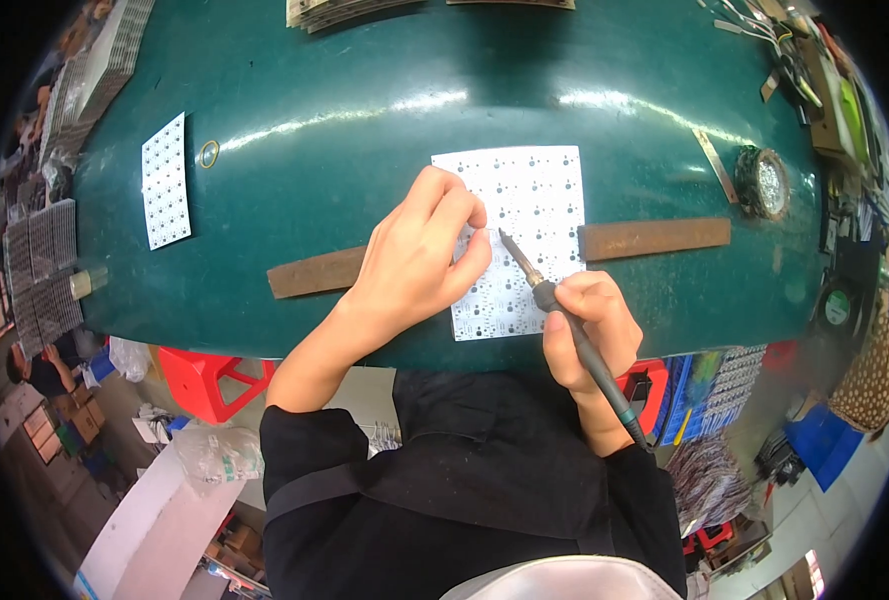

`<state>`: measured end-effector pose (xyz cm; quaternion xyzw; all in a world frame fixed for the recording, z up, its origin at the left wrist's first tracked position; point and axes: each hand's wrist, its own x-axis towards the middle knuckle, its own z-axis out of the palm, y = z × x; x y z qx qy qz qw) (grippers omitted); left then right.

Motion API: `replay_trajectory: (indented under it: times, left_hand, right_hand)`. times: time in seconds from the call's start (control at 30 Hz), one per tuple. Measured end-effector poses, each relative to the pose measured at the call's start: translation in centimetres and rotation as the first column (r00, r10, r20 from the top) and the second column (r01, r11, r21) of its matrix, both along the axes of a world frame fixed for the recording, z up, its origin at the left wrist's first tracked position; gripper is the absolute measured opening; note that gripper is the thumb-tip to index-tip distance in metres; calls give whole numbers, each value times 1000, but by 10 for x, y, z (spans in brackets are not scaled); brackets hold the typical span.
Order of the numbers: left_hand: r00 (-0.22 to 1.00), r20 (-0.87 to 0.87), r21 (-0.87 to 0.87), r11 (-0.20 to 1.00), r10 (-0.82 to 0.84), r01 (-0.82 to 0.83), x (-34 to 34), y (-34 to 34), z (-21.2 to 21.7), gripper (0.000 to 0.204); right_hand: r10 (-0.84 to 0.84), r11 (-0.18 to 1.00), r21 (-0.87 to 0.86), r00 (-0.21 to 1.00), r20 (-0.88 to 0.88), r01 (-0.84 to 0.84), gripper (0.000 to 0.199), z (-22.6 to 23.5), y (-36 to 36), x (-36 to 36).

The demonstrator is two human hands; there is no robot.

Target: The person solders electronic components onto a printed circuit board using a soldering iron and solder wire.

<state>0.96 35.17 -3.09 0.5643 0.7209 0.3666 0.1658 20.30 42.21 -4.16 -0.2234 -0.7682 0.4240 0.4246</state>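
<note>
White circuit board (525, 200) lay on the green worktop (365, 120); left hand (420, 255) pressed it with curled fingers, right hand (590, 335) gripped a soldering iron (540, 285).

A dark green bench (365, 120) carries a white panel (530, 200) near its front edge, over a brown strip (655, 238). A second panel (166, 180) and a ring (210, 153) lie toward the left end.

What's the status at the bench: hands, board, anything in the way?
Left hand resting on the white panel board. Right hand gripping the soldering iron, tip over the board. Nothing between tip and board; brown strip lies alongside.
</note>
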Motion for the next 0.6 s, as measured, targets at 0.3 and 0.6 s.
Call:
replay_trajectory:
  times: [0.3,0.6]
  left_hand:
    - [995,-78,36,997,-58,61,0,2,-6,14]
    - [972,-188,10,989,-141,146,2,1,0,11]
  right_hand:
    - [-1,998,-66,999,42,4,20,0,-4,2]
    - [5,1000,-30,1000,2,-5,20,-2,-9,5]
